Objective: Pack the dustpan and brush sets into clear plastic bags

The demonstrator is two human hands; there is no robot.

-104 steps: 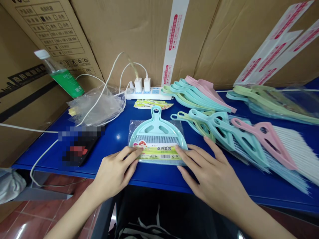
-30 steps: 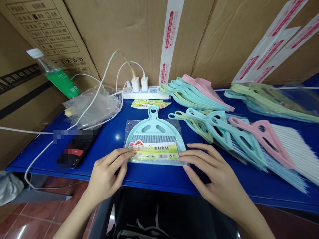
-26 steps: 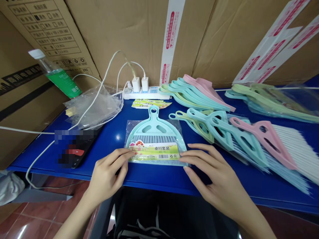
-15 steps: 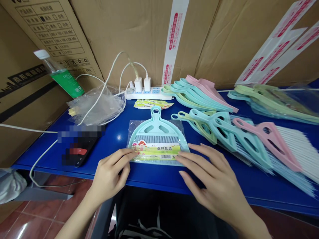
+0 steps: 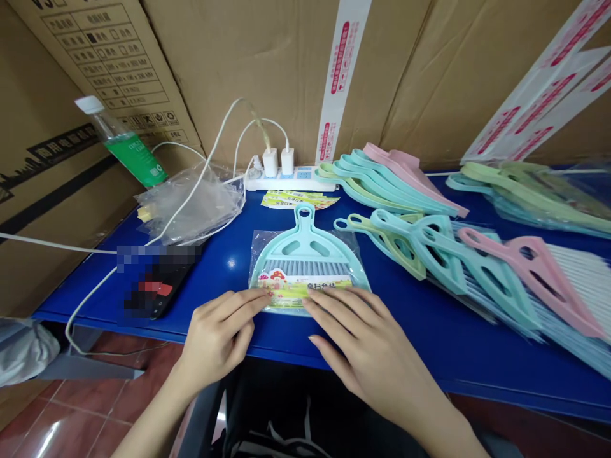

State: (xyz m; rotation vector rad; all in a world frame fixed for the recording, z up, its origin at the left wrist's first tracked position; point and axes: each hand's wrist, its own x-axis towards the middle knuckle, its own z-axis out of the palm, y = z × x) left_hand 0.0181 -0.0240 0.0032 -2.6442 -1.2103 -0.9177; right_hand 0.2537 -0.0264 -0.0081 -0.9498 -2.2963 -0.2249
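Note:
A light blue dustpan (image 5: 291, 240) lies on the table in front of me, its handle pointing away. Grey brush bristles (image 5: 305, 267) rest in it, and a clear plastic bag (image 5: 258, 240) encloses the set. A yellow-green label card (image 5: 291, 286) with red mushrooms covers the bristles' lower part. The fingertips of my left hand (image 5: 219, 337) touch the card's lower left end, thumb held apart below. My right hand (image 5: 358, 337) lies over the card's right half, fingers stretched out and slightly spread, hiding part of the print. Neither hand grips the set.
Several loose brushes (image 5: 496, 286) and stacked dustpans (image 5: 396, 181) lie to the right; bagged sets (image 5: 520, 184) sit farther right. Label cards (image 5: 298, 200) lie before a power strip (image 5: 296, 178). At left are clear bags (image 5: 191, 203), a bottle (image 5: 128, 149), a phone (image 5: 167, 286) and white cables.
My right hand has slid left across the label, from the bag's right edge to over the printed card. The left hand stays at the lower left. The view has shifted slightly.

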